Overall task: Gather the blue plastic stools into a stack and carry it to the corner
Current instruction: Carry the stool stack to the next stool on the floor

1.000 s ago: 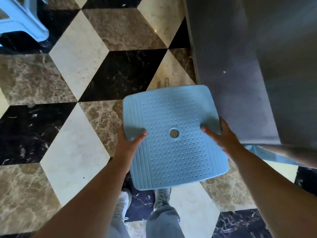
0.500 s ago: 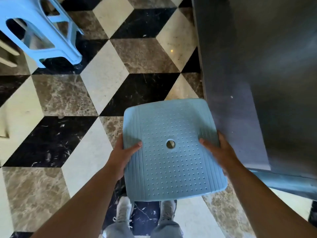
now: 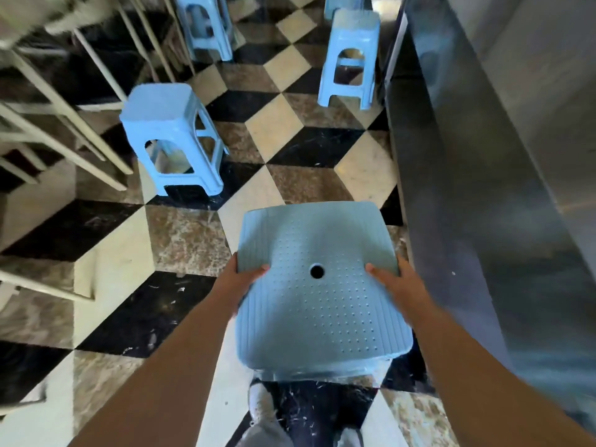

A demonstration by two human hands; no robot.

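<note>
floor (image 3: pixel 290 143): checkered marble, loose stools standing ahead
left hand (image 3: pixel 240 282): clamps carried stool (image 3: pixel 319 285) edge
right hand (image 3: pixel 395 282): clamps opposite edge, keeping seat level

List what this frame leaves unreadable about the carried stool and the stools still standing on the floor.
- Carried stool: legs hidden under its own seat, so one stool or a stack is unclear.
- Left hand, right hand: fingers hidden beneath the seat rim.
- Far stool: cut by the top edge.
- White frames, left: motion-blurred.
</note>
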